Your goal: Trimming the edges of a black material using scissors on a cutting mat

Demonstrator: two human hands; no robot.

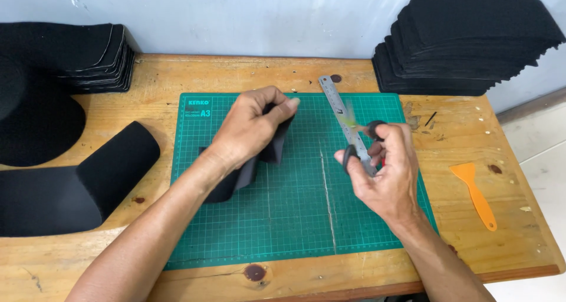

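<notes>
Fingers (277, 104) of the left hand (250, 128) pinch a folded black felt piece (250, 169), lifted over the green cutting mat (295, 219) on the desk (177, 78). The right hand (386, 172) grips black-handled scissors (359, 140), blades blurred, seemingly slightly parted. No cut shows yet; the felt looks soft, matte and whole.

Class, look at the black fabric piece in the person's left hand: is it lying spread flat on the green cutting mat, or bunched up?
Bunched up: the left hand grips the black fabric piece, folded, its upper end lifted off the green cutting mat.
</notes>
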